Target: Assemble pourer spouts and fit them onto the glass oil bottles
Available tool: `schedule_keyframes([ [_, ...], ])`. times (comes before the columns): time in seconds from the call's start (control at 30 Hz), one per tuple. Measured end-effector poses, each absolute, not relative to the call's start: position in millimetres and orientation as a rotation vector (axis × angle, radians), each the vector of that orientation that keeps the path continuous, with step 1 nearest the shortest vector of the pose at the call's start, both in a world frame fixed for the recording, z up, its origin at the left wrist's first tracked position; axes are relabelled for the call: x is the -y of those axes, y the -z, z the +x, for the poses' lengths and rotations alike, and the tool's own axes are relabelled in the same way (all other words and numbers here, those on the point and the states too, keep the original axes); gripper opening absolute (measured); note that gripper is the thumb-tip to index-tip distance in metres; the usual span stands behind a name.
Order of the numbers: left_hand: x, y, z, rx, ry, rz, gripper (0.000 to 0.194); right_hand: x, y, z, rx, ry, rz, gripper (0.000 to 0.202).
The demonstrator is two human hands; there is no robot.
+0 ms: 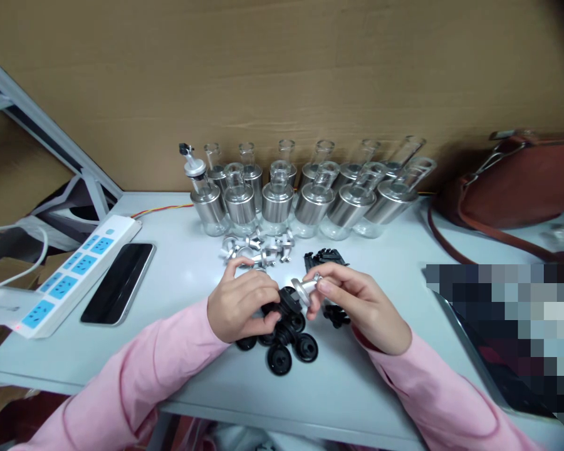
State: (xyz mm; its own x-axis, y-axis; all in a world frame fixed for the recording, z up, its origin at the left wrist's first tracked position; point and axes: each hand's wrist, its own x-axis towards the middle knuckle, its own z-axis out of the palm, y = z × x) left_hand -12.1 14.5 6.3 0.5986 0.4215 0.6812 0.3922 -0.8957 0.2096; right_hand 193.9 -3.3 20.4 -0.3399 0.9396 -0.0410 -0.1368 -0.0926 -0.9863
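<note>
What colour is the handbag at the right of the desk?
Reddish brown; the handbag shows in the head view.

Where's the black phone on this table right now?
In the head view, the phone lies at the left side of the table, just right of the white power strip.

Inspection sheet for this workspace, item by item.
Surface: pale table; spills, nothing seen.
Job's things: two rows of bottles, front-left one fitted with a spout; loose silver parts, black discs, small black pieces.
Clutter: phone left, brown bag right.
Hands: left holds a black part; right holds a silver piece.
Cables: red-yellow wires between power strip and bottles; white cable left of strip.
Surroundings: cardboard behind, metal frame left.
</note>
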Motion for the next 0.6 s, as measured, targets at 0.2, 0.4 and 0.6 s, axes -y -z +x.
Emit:
schedule_keyframes([
  [0.2,-13.7,-7.1,-11.5,-0.69,-1.17,2.86,0.002,3.1,-24.3,193.8,1.33,-1.547,-0.972,0.029],
  [0.4,-13.8,-6.8,-11.7,-0.691,-1.172,2.842,0.004,4.6,-23.1,192.2,1.382,-1.566,-0.992,0.03],
  [0.6,-15.7,-5.8,-11.3,-0.56,-1.135,2.786,0.037,6.6,-21.0,191.4,1.386,-1.625,-0.97,0.025],
])
